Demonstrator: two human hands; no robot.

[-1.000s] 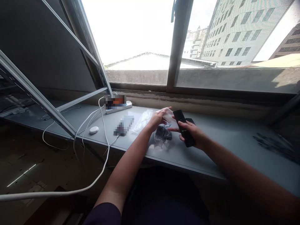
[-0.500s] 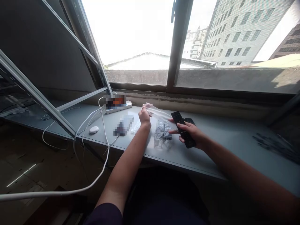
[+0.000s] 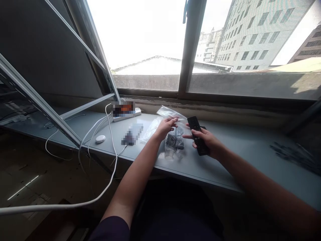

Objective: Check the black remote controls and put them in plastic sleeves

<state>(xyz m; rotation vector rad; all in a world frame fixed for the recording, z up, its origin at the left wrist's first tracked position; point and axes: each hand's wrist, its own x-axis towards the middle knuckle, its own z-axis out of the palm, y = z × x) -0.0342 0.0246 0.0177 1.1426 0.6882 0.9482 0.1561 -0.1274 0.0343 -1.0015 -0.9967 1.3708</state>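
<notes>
1. Head view, nearest: clear-wrapped dark bundle [image 3: 173,143] on the table [image 3: 247,139], near the front edge, below and between the hands. Its wrapping looks unopened; contents unclear.
2. Right hand [image 3: 207,140]: curled round a black remote [image 3: 198,135], thumb on the button face, grip closed as far as the remote allows. Index finger points left toward the plastic; touching or not, cannot tell. Remote is tilted, held above the table.
3. Small dark object [image 3: 204,128] partly behind the remote; cannot tell what it is, or if held too.
4. Left hand [image 3: 165,128]: thumb and forefinger pinched together on a clear plastic bag [image 3: 168,111], other fingers loosely bent. Bag slants from upper left toward the remote; looks flat, nothing seen inside.
5. Progress, as judged: remote bare and in hand, bag picked up; remote does not look to be inside the bag. Remaining: remote and bag look separate, neither laid down; bundle wrapped, no hand on it.
6. More clear plastic [image 3: 150,131] lies left of the left hand. Beyond that, blurred-out item [image 3: 132,134] with a cable, white round case [image 3: 100,139].
7. Farthest: power strip [image 3: 136,112], then window [image 3: 150,40].
</notes>
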